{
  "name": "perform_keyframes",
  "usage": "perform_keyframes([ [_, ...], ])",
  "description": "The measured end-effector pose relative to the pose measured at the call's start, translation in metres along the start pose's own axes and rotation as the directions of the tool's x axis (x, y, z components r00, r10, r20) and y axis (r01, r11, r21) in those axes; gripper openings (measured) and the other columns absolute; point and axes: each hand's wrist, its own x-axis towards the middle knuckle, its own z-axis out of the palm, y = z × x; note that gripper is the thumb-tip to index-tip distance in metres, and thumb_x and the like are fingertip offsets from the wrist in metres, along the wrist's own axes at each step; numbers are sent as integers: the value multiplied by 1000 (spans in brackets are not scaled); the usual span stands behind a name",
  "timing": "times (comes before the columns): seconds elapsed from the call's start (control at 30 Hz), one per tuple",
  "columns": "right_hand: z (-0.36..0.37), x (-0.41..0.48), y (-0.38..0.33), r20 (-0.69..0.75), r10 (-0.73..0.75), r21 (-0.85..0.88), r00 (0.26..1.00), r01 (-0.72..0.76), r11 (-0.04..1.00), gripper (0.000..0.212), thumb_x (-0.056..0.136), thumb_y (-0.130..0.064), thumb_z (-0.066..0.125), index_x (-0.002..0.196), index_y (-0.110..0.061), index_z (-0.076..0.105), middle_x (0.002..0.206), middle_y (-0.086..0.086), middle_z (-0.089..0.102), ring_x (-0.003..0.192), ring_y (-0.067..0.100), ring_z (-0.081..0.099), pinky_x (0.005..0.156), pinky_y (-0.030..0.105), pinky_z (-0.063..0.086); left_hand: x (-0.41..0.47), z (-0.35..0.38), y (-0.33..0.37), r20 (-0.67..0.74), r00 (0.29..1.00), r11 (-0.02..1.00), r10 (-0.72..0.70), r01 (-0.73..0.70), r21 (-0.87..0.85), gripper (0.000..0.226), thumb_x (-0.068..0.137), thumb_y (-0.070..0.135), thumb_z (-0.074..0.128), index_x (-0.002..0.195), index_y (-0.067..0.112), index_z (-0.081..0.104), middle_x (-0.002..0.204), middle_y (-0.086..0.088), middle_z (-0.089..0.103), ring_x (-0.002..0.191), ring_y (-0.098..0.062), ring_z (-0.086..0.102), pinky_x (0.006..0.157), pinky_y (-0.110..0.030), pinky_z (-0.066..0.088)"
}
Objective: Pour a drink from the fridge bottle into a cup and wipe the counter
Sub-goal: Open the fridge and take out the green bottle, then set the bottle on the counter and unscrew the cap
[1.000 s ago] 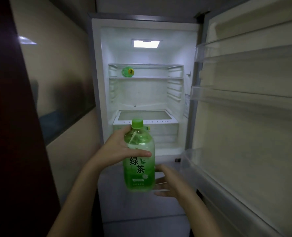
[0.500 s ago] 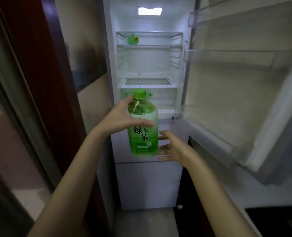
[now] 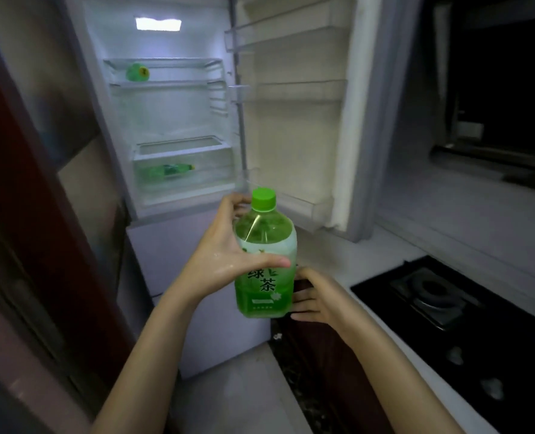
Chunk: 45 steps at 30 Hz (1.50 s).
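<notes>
A green tea bottle with a green cap and green label is held upright in front of the open fridge. My left hand wraps around its upper body, thumb across the front. My right hand sits at the bottle's lower right side, fingers spread and touching or just behind it. No cup is in view.
The fridge door stands open to the right, over the pale counter. A black gas hob lies in the counter at right. Two more green bottles lie inside the fridge. A dark wooden door frame is at left.
The bottle has come out of the fridge and moved right, toward the counter. The view has swung right and down, revealing hob and counter. My right hand has closed in on the bottle's base.
</notes>
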Motion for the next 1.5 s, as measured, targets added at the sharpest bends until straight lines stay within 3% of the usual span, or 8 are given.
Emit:
perform_keyframes([
  [0.2, -84, -98, 24, -244, 14, 29, 970, -7, 1000, 32, 90, -39, 49, 112, -18, 59, 87, 12, 71, 80, 24, 71, 78, 34, 57, -11, 92, 57, 153, 981, 990, 121, -109, -88, 80, 42, 64, 90, 110, 39, 54, 106, 15, 67, 99, -3, 65, 85, -35, 55],
  [0.4, -168, -203, 52, -483, 3, 59, 876, 29, 998, 28, 90, -45, 48, 106, -26, 60, 93, 13, 74, 87, 25, 72, 87, 40, 57, -28, 191, 136, 291, 911, 951, 293, -248, -183, 77, 47, 62, 89, 110, 34, 54, 108, 6, 64, 101, -10, 64, 88, -42, 54],
  [0.57, -223, -295, 77, -604, 28, 114, 797, 53, 992, 30, 89, -44, 49, 109, -26, 62, 92, 15, 74, 86, 27, 73, 80, 37, 59, -57, 263, 206, 366, 843, 911, 394, -306, -276, 72, 49, 59, 89, 109, 39, 54, 108, 14, 62, 102, -1, 60, 84, -25, 48],
  [0.8, -289, -449, 129, -756, 120, 171, 643, 17, 985, 32, 90, -48, 51, 102, -21, 64, 78, 11, 74, 80, 26, 72, 75, 34, 59, -136, 373, 297, 512, 704, 851, 492, -265, -454, 67, 65, 55, 84, 122, 42, 51, 115, 21, 56, 109, 2, 58, 86, -24, 50],
  [0.97, -319, -543, 165, -823, 170, 197, 543, -8, 980, 41, 89, -50, 51, 112, -18, 63, 97, 18, 73, 90, 27, 72, 83, 35, 59, -187, 438, 348, 581, 602, 819, 548, -242, -521, 65, 71, 45, 84, 126, 37, 51, 118, 16, 58, 110, 3, 57, 89, -19, 49],
  [1.1, -336, -599, 187, -850, 194, 236, 491, 24, 972, 41, 89, -51, 52, 112, -20, 64, 95, 14, 73, 88, 25, 72, 85, 37, 58, -215, 478, 389, 601, 516, 779, 610, -251, -574, 65, 70, 47, 84, 126, 37, 52, 117, 17, 58, 111, 3, 57, 85, -7, 45],
  [1.4, -363, -676, 216, -919, 247, 294, 309, 118, 948, 40, 90, -48, 51, 114, -18, 62, 101, 17, 71, 89, 26, 72, 84, 37, 58, -249, 550, 458, 622, 331, 697, 710, -203, -688, 72, 69, 42, 87, 132, 32, 51, 125, 6, 61, 116, -7, 59, 97, -42, 53],
  [1.5, -367, -689, 224, -935, 272, 312, 226, 166, 936, 36, 90, -46, 52, 108, -17, 62, 88, 11, 70, 81, 25, 71, 87, 39, 58, -254, 571, 473, 597, 264, 648, 758, -195, -736, 75, 66, 45, 86, 131, 30, 53, 124, 5, 63, 113, -12, 61, 93, -45, 55],
])
